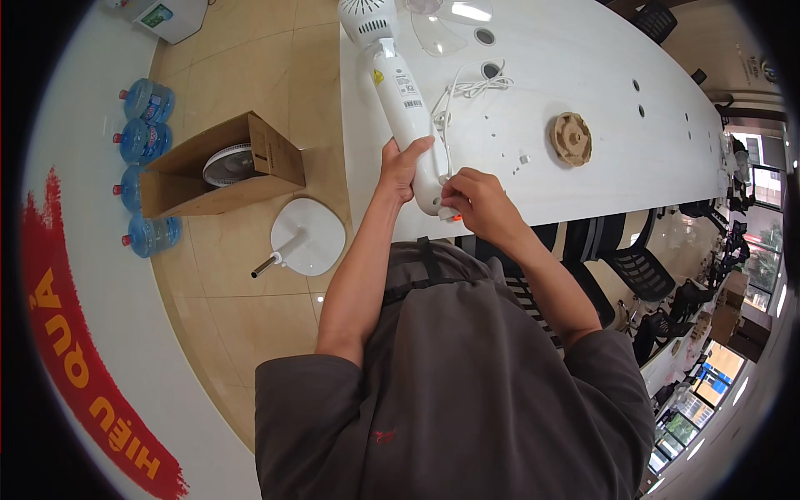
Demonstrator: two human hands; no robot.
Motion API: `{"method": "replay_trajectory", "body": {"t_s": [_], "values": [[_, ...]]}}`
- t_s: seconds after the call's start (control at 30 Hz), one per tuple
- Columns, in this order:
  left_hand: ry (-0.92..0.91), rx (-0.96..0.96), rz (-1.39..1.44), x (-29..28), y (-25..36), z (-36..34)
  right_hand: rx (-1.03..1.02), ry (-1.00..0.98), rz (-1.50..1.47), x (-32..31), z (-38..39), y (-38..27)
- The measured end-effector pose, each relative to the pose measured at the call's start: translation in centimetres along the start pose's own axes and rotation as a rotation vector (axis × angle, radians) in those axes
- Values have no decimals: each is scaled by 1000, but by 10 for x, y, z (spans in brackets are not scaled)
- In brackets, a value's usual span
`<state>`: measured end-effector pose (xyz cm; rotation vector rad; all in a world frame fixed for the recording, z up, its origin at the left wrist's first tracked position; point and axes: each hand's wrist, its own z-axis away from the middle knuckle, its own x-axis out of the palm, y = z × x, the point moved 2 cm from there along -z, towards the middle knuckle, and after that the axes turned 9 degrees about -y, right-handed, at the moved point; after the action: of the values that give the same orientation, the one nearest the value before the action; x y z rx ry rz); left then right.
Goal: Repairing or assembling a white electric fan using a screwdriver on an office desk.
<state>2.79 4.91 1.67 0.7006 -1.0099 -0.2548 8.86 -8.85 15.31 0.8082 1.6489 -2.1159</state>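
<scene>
A white fan body point(404, 100) with a vented motor housing point(368, 21) at its far end lies slanted over the table's near left part. My left hand point(400, 171) is wrapped round its lower shaft, thumb across the top. At the near end of the shaft, my right hand point(487, 204) has its fingers closed in a pinch; what they hold is mostly hidden. A small white part with an orange edge point(450, 214) shows just below those fingertips. A white power cord point(475, 86) runs beside the shaft and lies bundled on the table.
On the white table point(617, 92) are clear fan blades point(437, 33), a round moulded cardboard piece point(572, 139) and small scraps. To the left, the floor holds a white fan base point(310, 237) with a metal tube, an open carton point(192, 200) and several water bottles point(146, 142). Black chairs point(637, 267) stand right.
</scene>
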Motion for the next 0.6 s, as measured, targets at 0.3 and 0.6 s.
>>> {"method": "replay_trajectory", "body": {"t_s": [0.3,0.6], "values": [[-3,-9,-6,4,6,1,73,83,-162,5,13,17],[-19,-38,19,5,8,4,55,197,-396,11,33,31]]}}
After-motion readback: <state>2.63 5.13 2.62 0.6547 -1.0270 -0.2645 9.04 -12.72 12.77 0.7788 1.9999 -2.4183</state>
